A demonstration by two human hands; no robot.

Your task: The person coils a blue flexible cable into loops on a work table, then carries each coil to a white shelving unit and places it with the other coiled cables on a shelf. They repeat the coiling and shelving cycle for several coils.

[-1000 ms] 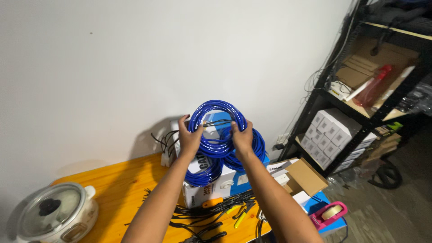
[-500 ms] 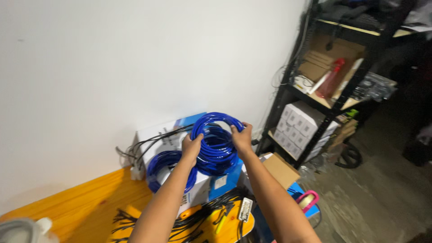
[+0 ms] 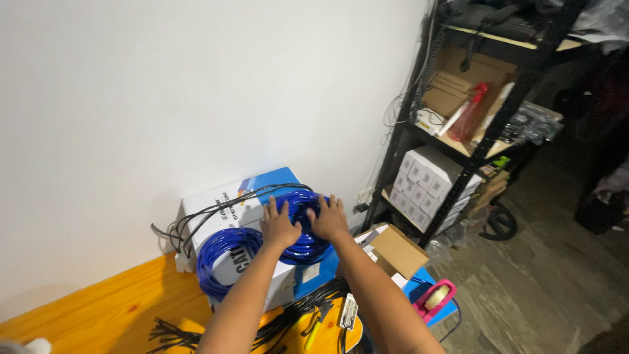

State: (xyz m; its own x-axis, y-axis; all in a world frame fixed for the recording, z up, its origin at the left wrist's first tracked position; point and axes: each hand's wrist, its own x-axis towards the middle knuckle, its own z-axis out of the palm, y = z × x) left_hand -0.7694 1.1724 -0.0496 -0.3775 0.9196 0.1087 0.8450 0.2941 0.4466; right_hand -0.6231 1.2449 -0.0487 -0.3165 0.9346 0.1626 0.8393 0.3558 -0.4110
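Note:
Both hands press flat on a coil of blue cable (image 3: 303, 246) that lies on top of a white and blue cardboard box (image 3: 216, 203). My left hand (image 3: 278, 226) rests on the coil's left side, my right hand (image 3: 327, 219) on its right side, fingers spread. A second blue cable coil (image 3: 219, 252) hangs over the box's front left. Thin black cables (image 3: 209, 213) loop across the box top.
The box stands on an orange wooden table (image 3: 105, 308) against a white wall. Black cable ties, a yellow-handled tool (image 3: 313, 331) and small parts lie at the table's front. A pink tape dispenser (image 3: 432, 298), a cardboard carton (image 3: 396, 249) and a black shelf rack (image 3: 472, 105) are to the right.
The blue coil was held up in both hands; it has come down onto the box top, and my hands now lie flat on it. The view has shifted right.

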